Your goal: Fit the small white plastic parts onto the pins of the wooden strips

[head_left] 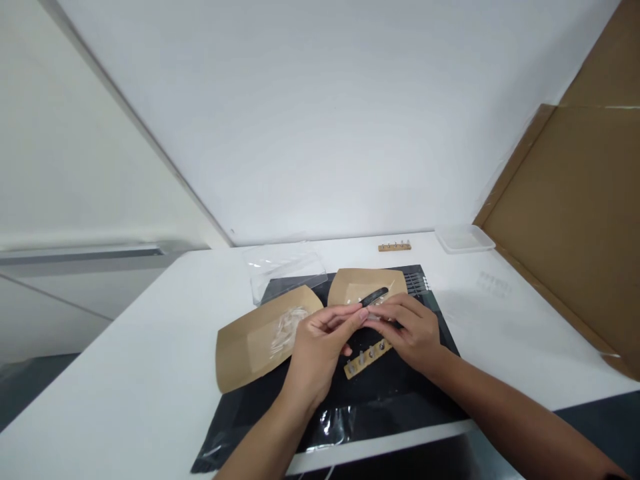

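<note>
A tray lies behind the near strip.

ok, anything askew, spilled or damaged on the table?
No spill or damage I can see. Mildly off: the left tray sits slanted, partly over the left edge of the black mat, and the near strip lies at an angle on it. Could be deliberate.

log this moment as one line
left hand, right hand: fingertips together | held: slim dark object | nearby: tan strip, black sheet

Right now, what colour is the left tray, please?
The left tray is brown, best in the head view.
</note>
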The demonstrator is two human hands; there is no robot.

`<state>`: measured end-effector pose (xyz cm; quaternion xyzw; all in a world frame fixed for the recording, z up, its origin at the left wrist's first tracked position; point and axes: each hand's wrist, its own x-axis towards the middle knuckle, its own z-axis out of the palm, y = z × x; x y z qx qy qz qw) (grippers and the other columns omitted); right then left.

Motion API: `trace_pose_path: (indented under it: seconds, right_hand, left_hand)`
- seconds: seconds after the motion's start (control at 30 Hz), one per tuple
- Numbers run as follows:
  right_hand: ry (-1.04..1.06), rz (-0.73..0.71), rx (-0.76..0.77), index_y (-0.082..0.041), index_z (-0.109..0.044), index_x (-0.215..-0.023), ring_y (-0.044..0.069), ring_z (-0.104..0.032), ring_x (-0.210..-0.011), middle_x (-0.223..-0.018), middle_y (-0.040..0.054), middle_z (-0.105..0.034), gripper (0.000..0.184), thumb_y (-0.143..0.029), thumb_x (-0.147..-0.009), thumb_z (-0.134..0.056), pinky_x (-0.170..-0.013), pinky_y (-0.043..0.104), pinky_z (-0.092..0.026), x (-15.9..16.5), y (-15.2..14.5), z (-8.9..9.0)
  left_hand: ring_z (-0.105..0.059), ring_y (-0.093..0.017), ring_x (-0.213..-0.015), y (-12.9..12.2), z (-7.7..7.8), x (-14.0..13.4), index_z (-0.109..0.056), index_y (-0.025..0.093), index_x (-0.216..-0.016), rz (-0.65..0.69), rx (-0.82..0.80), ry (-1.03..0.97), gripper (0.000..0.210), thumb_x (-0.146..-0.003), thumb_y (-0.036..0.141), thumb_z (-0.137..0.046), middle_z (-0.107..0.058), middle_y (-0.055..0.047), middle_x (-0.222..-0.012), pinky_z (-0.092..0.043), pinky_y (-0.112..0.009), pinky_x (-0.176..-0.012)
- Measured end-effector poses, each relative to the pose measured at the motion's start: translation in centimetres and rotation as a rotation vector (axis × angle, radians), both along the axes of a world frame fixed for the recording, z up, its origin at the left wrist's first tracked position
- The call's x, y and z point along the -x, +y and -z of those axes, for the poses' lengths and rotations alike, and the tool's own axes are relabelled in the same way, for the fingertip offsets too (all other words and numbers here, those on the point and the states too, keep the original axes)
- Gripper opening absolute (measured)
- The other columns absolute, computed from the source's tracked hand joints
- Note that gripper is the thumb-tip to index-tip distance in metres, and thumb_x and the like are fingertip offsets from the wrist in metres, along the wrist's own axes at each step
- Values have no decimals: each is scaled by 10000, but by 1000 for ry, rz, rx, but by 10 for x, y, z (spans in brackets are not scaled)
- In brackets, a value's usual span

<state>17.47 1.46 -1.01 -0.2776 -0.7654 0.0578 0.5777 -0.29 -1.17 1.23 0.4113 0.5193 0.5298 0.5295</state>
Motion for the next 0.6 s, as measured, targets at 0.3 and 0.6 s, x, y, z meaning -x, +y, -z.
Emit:
trace_pose_path:
  seconds: [0.3,0.6]
  right_hand:
    - [62,-66,-47,-226,-795,-1065,153,-732,-776,-892,45,-753,174,-140,-915,-808,-688,279,-628,-1,1,-6]
    - [58,-104,209,-247,-800,-1041,159,-730,-850,-1093,80,-766,125,-170,-968,-733,-535,239,-551,-11,2,-12]
  left_hand:
    - [-752,-192,-825,3,5,-3,-828,182,-1001,-44,105,-150,538,-597,501,-985,-822,-99,-958,-443,-137,-471]
    - [-748,-272,-924,8,-2,75,-833,269,-952,-310,-331,993,370,-897,600,-678,-827,-42,-1035,-555,-343,-793]
